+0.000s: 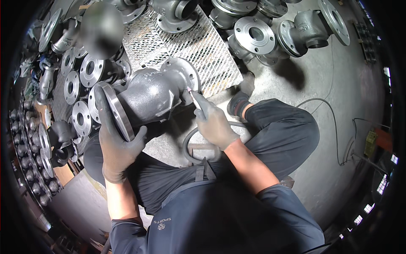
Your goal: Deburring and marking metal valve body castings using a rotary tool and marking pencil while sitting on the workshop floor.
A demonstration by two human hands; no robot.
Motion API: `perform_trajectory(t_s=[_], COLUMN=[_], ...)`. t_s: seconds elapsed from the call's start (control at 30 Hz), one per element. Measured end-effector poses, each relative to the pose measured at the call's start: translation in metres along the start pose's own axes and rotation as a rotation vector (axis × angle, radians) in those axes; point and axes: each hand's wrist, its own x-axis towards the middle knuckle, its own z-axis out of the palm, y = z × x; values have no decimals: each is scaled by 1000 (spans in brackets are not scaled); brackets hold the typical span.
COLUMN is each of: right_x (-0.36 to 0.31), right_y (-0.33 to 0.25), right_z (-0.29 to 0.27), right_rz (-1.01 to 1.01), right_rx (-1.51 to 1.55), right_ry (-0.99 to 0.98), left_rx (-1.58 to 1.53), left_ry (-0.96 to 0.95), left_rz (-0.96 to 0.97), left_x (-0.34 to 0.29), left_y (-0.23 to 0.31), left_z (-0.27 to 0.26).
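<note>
Bright metal grating (220,63), shadowed floor (315,95); black, bent fisheye edges; blur upper left.

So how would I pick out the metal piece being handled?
Find the bright patterned metal platform at top centre; the grey casting is at its lower left. The left hand lies against its nearer flange, while the right hand holds a slim tool near its other flange. Unlike neighbouring castings, it alone is between two gloved hands.

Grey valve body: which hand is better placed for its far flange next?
Probably the right hand: its slim tool points toward the far flange, while the left hand lies against the near flange.
</note>
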Motion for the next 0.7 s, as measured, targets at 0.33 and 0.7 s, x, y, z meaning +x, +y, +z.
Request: perform_trajectory(t_s=[0.33,0.7], right_x=[34,30], right_y=[8,11], right_z=[40,46], right_rz=[15,34], right_rx=[-25,3], right_ry=[117,144], left_rx=[-19,-265], left_ry=[131,178], left_rz=[26,-81], left_x=[30,44], left_y=[5,28], left_z=[5,9])
